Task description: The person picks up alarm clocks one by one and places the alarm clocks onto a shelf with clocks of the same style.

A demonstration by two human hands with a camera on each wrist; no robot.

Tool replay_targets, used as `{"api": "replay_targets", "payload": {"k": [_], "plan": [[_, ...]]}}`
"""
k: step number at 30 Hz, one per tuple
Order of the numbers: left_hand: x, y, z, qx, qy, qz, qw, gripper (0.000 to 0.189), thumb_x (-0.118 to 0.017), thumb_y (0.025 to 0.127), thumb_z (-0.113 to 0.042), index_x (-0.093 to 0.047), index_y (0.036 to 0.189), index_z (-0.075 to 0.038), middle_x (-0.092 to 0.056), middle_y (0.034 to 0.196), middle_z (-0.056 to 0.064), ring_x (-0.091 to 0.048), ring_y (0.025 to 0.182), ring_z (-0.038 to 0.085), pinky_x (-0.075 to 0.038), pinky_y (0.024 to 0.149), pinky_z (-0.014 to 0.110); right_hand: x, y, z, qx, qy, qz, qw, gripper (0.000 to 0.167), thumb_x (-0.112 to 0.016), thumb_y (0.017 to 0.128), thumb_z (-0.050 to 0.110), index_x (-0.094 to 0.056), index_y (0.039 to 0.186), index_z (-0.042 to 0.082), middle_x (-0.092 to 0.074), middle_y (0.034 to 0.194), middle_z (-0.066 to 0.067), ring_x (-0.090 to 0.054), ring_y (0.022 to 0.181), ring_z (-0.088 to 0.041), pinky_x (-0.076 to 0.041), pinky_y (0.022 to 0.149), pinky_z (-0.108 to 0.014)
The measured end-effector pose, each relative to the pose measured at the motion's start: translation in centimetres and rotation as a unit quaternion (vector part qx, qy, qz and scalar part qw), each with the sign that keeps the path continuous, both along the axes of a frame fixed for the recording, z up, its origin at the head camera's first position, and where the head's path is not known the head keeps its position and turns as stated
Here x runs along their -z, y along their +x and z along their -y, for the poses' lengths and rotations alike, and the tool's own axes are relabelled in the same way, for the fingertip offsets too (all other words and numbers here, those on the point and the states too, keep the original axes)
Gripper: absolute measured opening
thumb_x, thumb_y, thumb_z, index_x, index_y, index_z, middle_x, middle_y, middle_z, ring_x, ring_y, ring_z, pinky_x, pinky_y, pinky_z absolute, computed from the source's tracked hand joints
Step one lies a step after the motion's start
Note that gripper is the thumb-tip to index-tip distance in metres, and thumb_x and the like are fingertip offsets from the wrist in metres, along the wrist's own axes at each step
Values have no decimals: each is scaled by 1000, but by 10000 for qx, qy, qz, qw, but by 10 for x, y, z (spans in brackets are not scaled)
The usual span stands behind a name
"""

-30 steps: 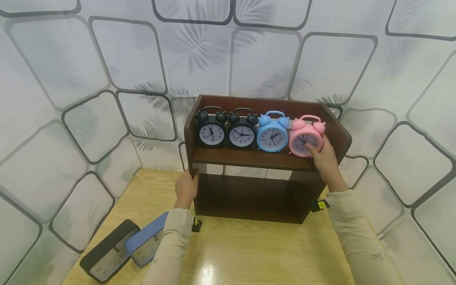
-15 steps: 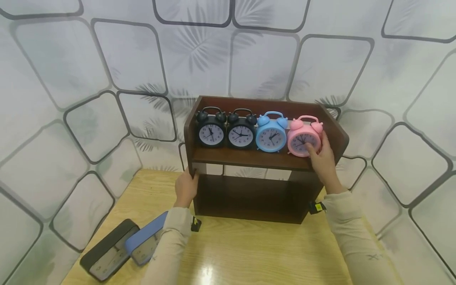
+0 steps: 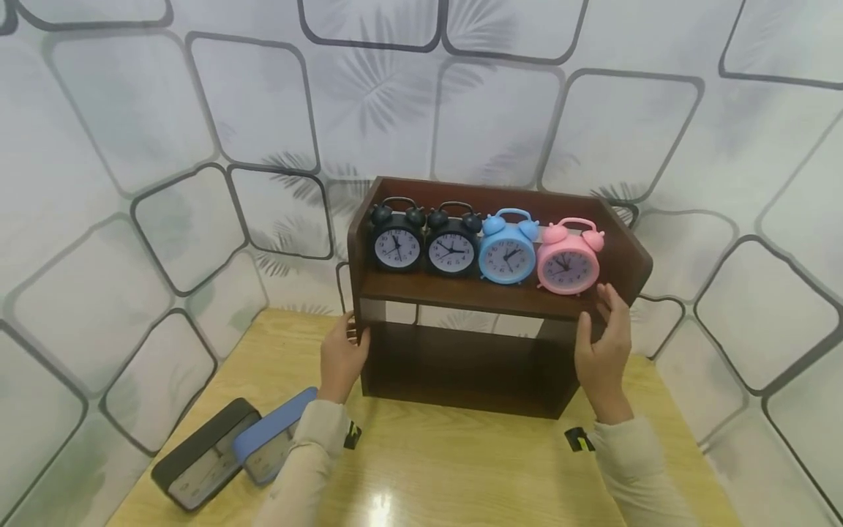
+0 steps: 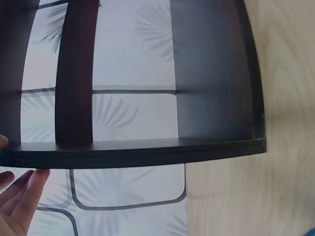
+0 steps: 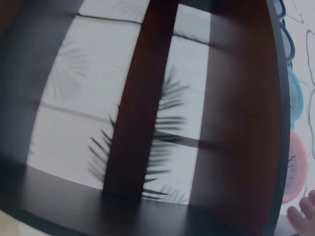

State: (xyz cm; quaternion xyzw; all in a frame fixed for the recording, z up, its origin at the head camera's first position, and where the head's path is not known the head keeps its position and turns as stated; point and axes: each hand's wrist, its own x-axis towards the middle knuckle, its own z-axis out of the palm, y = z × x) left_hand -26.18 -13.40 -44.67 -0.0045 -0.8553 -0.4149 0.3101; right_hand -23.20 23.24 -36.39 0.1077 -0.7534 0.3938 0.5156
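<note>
Pink alarm clock (image 3: 568, 260), at the right end of a row of four, stands on the upper board of a dark brown shelf unit (image 3: 421, 288). Beside it are a light blue clock (image 3: 507, 256) and two black clocks (image 3: 397, 245) (image 3: 451, 249), all facing me, probably so the dials read together.

My right hand (image 3: 606, 351) is just below and beside the pink clock, by the unit's right end; its fingers are spread apart, holding nothing. My left hand (image 3: 342, 359) straddles the front edge of the left side panel (image 3: 356, 249), thumb inside and fingers outside, perhaps to steady the unit. The left wrist view cuts off much of that hand, so I cannot tell whether it clamps or merely rests there.

The clocks sit close together, leaving little finger room between them; a strip of bare board separates pink from the right side panel (image 3: 626, 271). Below, the lower compartment opens toward me. On the table (image 3: 474, 468), a black case (image 3: 207, 454) and blue case (image 3: 275, 435) lie near my left sleeve (image 3: 299, 461).
</note>
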Motion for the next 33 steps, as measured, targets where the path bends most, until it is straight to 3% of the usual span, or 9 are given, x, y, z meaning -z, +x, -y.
{"api": "replay_targets", "payload": {"k": [2,5,8,12,18,21,25,29,33], "plan": [[1,4,1,-12,-88,-184,9998,38,-67,83,-12,-59,118,0,-69,95,19,-69,79,30,-56,70,38,9,7,-1,105,-186,-373,9991,41,-51,82,-7,-49,123,-11,-56,118,-29,-53,115,-18,-39,98,-15],[2,10,4,-203,-376,-305,9986,39,-68,82,-16,-60,119,-5,-70,95,14,-68,79,27,-55,67,39,24,14,-3,293,-674,-606,9955,38,-51,79,-9,-52,117,-12,-56,113,-27,-50,112,-7,-41,95,-18],[3,17,7,-364,-663,-419,9963,40,-68,81,-18,-61,120,-8,-70,98,11,-68,83,27,-53,65,41,37,18,-5,428,-1221,-542,9901,39,-49,77,-12,-50,116,-14,-55,113,-10,-47,113,-6,-41,94,-19],[6,28,11,-398,-868,-541,9940,41,-68,80,-15,-61,120,-7,-68,101,12,-65,88,29,-51,64,43,59,15,-8,526,-1730,-199,9833,48,-48,77,-13,-42,124,-8,-41,120,8,-43,116,-10,-37,95,-21],[17,49,18,-187,-1361,-473,9894,48,-72,76,-11,-57,121,-4,-64,104,16,-61,93,34,-51,73,45,91,7,-17,414,-1869,857,9778,60,-51,84,-9,-28,139,-4,-39,136,-17,-44,122,-25,-38,99,-26],[22,60,24,-14,-1668,-405,9852,51,-75,74,-10,-57,121,-3,-63,104,17,-60,95,34,-50,78,46,103,6,-22,285,-1801,1416,9730,63,-51,88,-3,-23,144,-1,-38,143,-18,-45,125,-33,-39,102,-34],[30,74,38,39,-2028,-103,9792,49,-77,73,-11,-59,118,-3,-62,106,18,-59,99,35,-50,81,47,118,5,-27,290,-1594,2023,9658,62,-50,93,5,-19,147,6,-39,145,-18,-49,123,-38,-40,103,-35],[38,87,56,-15,-2299,290,9728,47,-76,73,-10,-60,117,-2,-61,109,21,-58,101,38,-51,76,48,129,2,-30,360,-1255,2319,9639,59,-48,95,10,-20,147,7,-46,137,-26,-55,114,-41,-43,95,-43],[46,99,76,-77,-2415,528,9689,52,-78,70,-11,-59,117,-1,-62,109,23,-59,100,41,-50,76,51,138,-1,-33,400,-853,2422,9656,58,-49,94,8,-21,144,0,-50,126,-35,-55,108,-48,-44,87,-56]]}}
